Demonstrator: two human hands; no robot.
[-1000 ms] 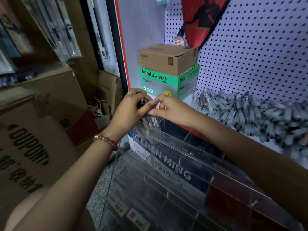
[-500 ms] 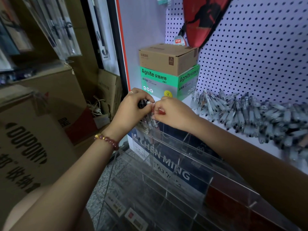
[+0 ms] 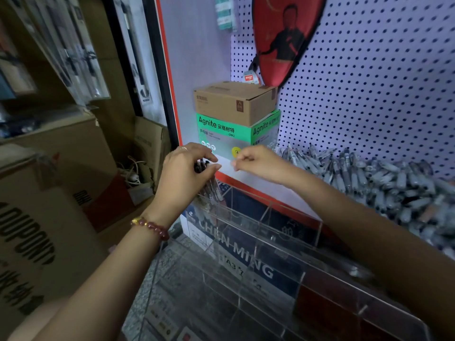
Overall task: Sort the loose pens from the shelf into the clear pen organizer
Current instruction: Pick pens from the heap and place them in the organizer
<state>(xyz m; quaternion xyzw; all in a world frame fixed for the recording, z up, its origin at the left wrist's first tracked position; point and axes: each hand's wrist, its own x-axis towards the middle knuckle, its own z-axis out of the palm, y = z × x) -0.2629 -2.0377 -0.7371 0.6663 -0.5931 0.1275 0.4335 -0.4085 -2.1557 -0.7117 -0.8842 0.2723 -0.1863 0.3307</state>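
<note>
At shelf [image 3: 242, 177] left front corner: left hand [image 3: 184, 173] grips a bundle of pens [image 3: 213, 189], fingers and thumb wrapped round it. Dark tops are up, and lower ends reach into the back-left compartment of the clear pen organizer [image 3: 295, 227]; can't tell if they touch bottom. Right hand [image 3: 256, 163] is just beside the left, apart from it, over the shelf's front edge, fingers curled with thumb and forefinger together, nothing visible in them. Organizer sits below the shelf's front edge, other compartments look bare. Loose pens [image 3: 381, 183] are heaped along the shelf toward its right end, against the pegboard [image 3: 369, 82]. Green Agnite box [image 3: 221, 134] with brown carton [image 3: 231, 102] on top at the shelf's back-left corner. Bead bracelet [image 3: 150, 227] on left wrist.
</note>
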